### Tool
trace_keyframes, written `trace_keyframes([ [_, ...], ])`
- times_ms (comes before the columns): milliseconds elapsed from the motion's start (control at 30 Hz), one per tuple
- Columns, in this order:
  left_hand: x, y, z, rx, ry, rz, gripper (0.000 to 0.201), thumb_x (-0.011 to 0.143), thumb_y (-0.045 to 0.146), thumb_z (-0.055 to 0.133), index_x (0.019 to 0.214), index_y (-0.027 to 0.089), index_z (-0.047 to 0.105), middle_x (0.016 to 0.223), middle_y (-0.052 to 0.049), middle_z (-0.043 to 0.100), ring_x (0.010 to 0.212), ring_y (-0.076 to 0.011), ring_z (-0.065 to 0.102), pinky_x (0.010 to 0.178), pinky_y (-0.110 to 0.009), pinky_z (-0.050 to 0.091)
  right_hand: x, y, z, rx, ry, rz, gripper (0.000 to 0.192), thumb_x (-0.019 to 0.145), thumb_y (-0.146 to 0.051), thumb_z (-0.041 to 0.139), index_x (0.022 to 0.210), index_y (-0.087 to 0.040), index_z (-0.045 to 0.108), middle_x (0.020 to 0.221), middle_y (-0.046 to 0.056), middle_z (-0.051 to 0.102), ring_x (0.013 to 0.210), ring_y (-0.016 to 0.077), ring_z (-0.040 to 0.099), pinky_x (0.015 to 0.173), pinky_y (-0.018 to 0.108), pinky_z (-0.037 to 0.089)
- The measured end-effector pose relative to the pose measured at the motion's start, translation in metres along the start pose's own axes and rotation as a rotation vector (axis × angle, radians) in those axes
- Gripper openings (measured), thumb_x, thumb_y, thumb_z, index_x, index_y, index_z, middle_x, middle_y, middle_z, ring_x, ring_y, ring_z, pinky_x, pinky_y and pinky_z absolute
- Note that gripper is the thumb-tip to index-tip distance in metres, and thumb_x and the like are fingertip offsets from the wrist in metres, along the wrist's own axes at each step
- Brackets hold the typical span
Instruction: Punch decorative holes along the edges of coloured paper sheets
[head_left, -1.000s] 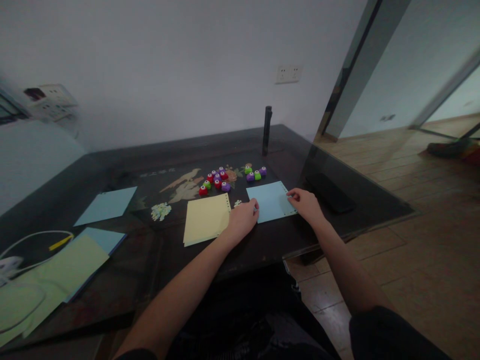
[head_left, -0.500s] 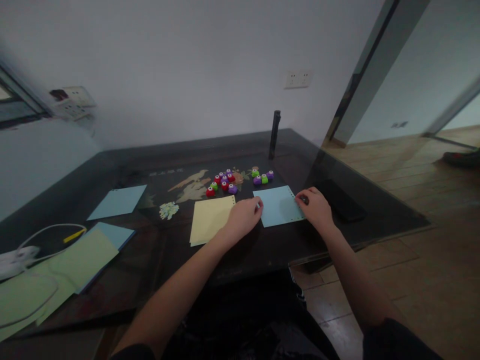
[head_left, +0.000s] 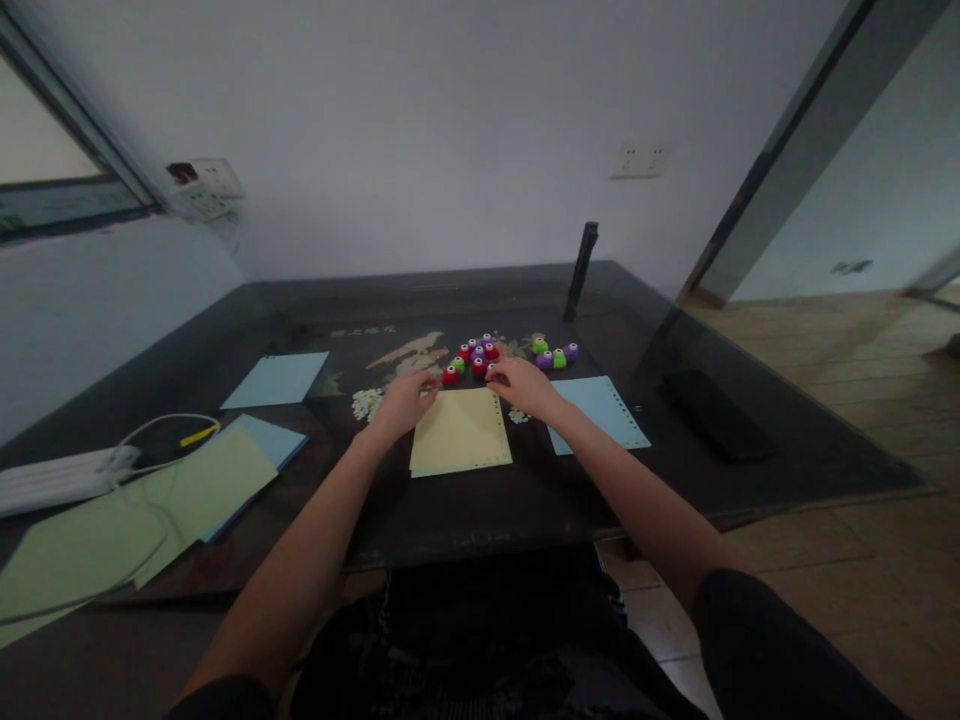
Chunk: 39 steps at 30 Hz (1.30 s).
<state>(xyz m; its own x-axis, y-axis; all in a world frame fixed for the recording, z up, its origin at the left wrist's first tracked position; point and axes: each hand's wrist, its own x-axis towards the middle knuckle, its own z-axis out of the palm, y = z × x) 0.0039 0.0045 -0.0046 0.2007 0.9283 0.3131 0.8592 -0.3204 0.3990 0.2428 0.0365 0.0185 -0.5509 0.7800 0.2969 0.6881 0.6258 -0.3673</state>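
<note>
Both arms outstretched, the left hand [head_left: 401, 400] and right hand [head_left: 525, 385] rest half-curled, gripping nothing, on the far corners of a pale yellow punched paper sheet [head_left: 459, 432].

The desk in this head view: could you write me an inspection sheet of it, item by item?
Surface: dark glossy table.
Work things: yellow sheet with a punched edge; small coloured punches behind it.
Clutter: blue sheet, another blue sheet, green sheets, black upright cylinder.
Hands: left hand and right hand at the yellow sheet's far corners; grip unclear.
Cables: white cable by a power strip.
Surroundings: white wall, socket, wooden floor.
</note>
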Motion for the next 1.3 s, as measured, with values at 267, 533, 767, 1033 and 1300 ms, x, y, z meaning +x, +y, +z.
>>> trace_keyframes([
  [267, -0.003, -0.003, 0.014, 0.087, -0.134, 0.011, 0.043, 0.074, 0.042, 0.063, 0.109, 0.017, 0.060, 0.111, -0.012, 0.057, 0.106, -0.0281, 0.052, 0.093, -0.042, 0.040, -0.002, 0.010, 0.024, -0.162, -0.095, -0.015, 0.045, 0.075, -0.041, 0.069, 0.112, -0.015, 0.063, 0.111, 0.013, 0.060, 0.104, 0.0274, 0.051, 0.087, 0.038, 0.041],
  [533, -0.002, -0.006, 0.015, 0.162, -0.148, 0.016, 0.050, 0.072, 0.046, 0.065, 0.113, 0.015, 0.062, 0.109, -0.013, 0.057, 0.103, -0.0282, 0.052, 0.092, -0.042, 0.040, -0.002, 0.007, 0.028, -0.191, -0.118, -0.062, 0.044, 0.076, -0.041, 0.067, 0.109, -0.012, 0.064, 0.111, 0.015, 0.056, 0.102, 0.0280, 0.048, 0.086, 0.039, 0.041],
  [767, -0.004, -0.003, 0.012, 0.186, -0.087, 0.063, 0.046, 0.070, 0.044, 0.069, 0.107, 0.019, 0.062, 0.105, -0.010, 0.058, 0.102, -0.0269, 0.052, 0.092, -0.042, 0.040, -0.004, 0.007, 0.029, -0.139, -0.056, -0.064, 0.039, 0.073, -0.035, 0.071, 0.106, -0.016, 0.063, 0.107, 0.012, 0.056, 0.103, 0.0264, 0.049, 0.086, 0.038, 0.041],
  [1033, -0.002, 0.003, 0.008, 0.166, -0.072, 0.038, 0.042, 0.066, 0.038, 0.072, 0.099, 0.017, 0.056, 0.102, -0.009, 0.061, 0.099, -0.0259, 0.055, 0.085, -0.037, 0.043, -0.004, 0.010, 0.032, -0.044, 0.008, -0.021, 0.034, 0.067, -0.028, 0.075, 0.095, -0.015, 0.060, 0.100, 0.009, 0.057, 0.097, 0.0236, 0.051, 0.083, 0.035, 0.041],
  [1300, -0.002, 0.005, -0.002, -0.004, -0.049, -0.079, 0.022, 0.069, 0.031, 0.067, 0.088, 0.021, 0.063, 0.089, -0.006, 0.067, 0.085, -0.0237, 0.061, 0.076, -0.036, 0.045, -0.003, 0.015, 0.034, 0.120, -0.023, 0.091, 0.017, 0.068, -0.028, 0.070, 0.075, -0.014, 0.064, 0.083, 0.008, 0.063, 0.081, 0.0214, 0.057, 0.073, 0.033, 0.042],
])
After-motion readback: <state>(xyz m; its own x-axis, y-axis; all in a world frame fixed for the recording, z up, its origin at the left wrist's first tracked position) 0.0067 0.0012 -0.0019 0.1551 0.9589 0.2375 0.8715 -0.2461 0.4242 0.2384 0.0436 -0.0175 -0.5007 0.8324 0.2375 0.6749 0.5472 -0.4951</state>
